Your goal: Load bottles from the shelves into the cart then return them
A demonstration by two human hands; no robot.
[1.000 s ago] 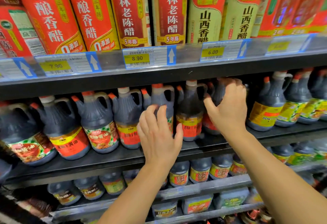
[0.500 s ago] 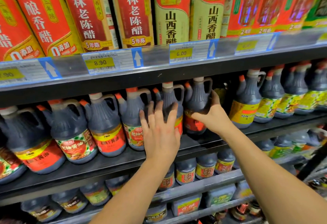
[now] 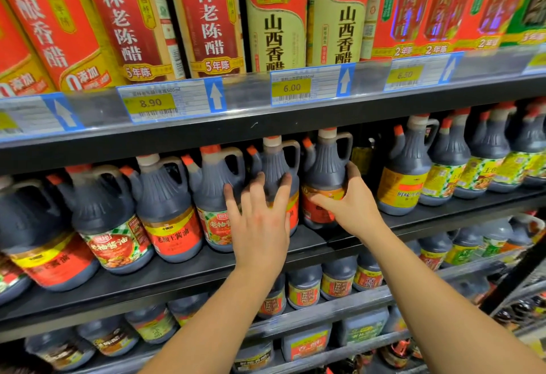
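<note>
View from a head-worn camera of supermarket shelves packed with dark sauce bottles. Near the centre of the frame, a person's two bare forearms reach up from 6 o'clock to the middle shelf [image 3: 183, 273]. The right hand [image 3: 351, 205] grips a dark handled jug [image 3: 326, 166] that stands upright on this shelf. Its thumb lies up the jug's right side and its fingers wrap across the red and orange label. At 9 o'clock from it, the left hand [image 3: 260, 220] is spread flat with straight, parted fingers. Its fingertips touch the ribbed shoulder of the neighbouring jug [image 3: 276, 163], which also stands upright just beside the first. Whether the palm presses on that label is hard to tell, since the hand hides it. More jugs of the same shape line the shelf towards 9 o'clock, with red or green-checked labels. A yellow-labelled jug [image 3: 404, 172] stands at 3 o'clock from the right hand. At 12 o'clock, the shelf above carries tall vinegar bottles [image 3: 276, 25] with red and cream labels. On its front edge sit price tags reading 8.90 [image 3: 150, 103] and 6.00 [image 3: 292, 87]. Towards 6 o'clock, lower shelves hold smaller dark bottles [image 3: 304, 288].
</note>
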